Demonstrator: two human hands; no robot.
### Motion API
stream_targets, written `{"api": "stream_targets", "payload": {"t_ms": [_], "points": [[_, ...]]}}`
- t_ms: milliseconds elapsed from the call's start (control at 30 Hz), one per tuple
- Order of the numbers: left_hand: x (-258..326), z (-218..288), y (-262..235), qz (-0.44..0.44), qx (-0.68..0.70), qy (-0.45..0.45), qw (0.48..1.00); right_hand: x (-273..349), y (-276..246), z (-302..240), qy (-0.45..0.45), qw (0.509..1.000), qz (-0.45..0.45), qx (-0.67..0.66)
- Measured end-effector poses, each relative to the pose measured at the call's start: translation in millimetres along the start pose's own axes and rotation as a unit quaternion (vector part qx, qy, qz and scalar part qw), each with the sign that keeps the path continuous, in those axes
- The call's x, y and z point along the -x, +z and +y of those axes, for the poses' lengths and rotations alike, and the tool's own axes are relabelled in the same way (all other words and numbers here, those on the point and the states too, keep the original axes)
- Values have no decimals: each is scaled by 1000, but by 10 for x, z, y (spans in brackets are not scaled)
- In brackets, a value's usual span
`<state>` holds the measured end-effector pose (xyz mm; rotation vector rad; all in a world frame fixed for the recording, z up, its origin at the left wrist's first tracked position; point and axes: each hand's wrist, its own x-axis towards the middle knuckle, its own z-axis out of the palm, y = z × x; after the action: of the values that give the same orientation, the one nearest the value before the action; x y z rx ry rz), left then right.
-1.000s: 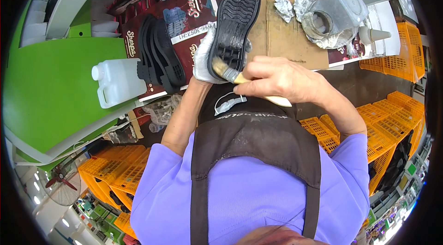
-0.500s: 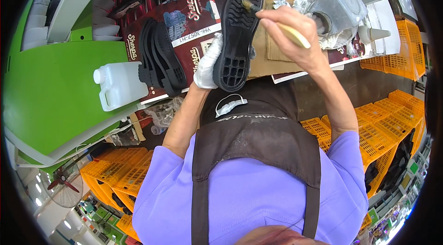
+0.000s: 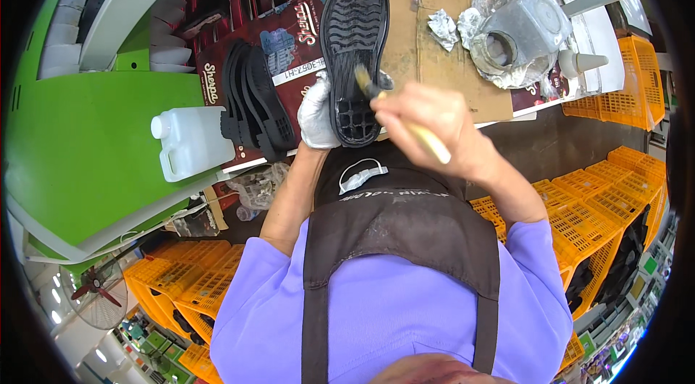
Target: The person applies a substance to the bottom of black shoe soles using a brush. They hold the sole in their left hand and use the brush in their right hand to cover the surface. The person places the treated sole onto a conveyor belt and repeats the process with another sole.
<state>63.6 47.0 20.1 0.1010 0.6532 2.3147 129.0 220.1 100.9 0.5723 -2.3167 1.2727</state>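
My left hand [image 3: 318, 115], in a white glove, is closed round a black shoe sole [image 3: 354, 29] from beneath, its grooved inner face turned up. Fingertips of that glove show at the sole's right edge. My bare right hand [image 3: 428, 117] grips a brush [image 3: 428, 142] by its pale wooden handle. Its bristles lie against the sole between the wavy ridges and the square cells near the heel. The grooved front part looks wet and shiny. To the left, several more black soles [image 3: 264, 98] lean together on the printed cardboard.
A white jug [image 3: 194, 139] stands left of the soles. Brown cardboard [image 3: 463, 87] covers the bench at right, under crumpled foil [image 3: 442, 29] and a clear wide-mouthed container [image 3: 525, 33] lying tilted. A nozzle bottle [image 3: 581, 62] lies beside it. Orange crates [image 3: 590, 188] stack at right.
The brush has moved down the sole from the front ridges to near the heel cells. My left hand and the sole have shifted slightly left, with the sole now more upright.
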Motion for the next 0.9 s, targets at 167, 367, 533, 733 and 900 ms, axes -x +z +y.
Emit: {"api": "stream_targets", "payload": {"t_ms": [167,367,533,733,900], "points": [[-90,32,-136,-94,125,-30,987,41,-60,-209,30,993,-50,-106],[-56,34,-82,-90,-10,-20,996,62,-225,-225,51,986,-3,-159],[-19,102,367,0,-333,73,940,176,-360,-166,113,980,44,-160],[26,180,388,-23,-431,72,899,266,-398,-110,148,976,72,-143],[64,167,389,-18,-423,54,904,276,-365,-77,150,976,73,-139]]}}
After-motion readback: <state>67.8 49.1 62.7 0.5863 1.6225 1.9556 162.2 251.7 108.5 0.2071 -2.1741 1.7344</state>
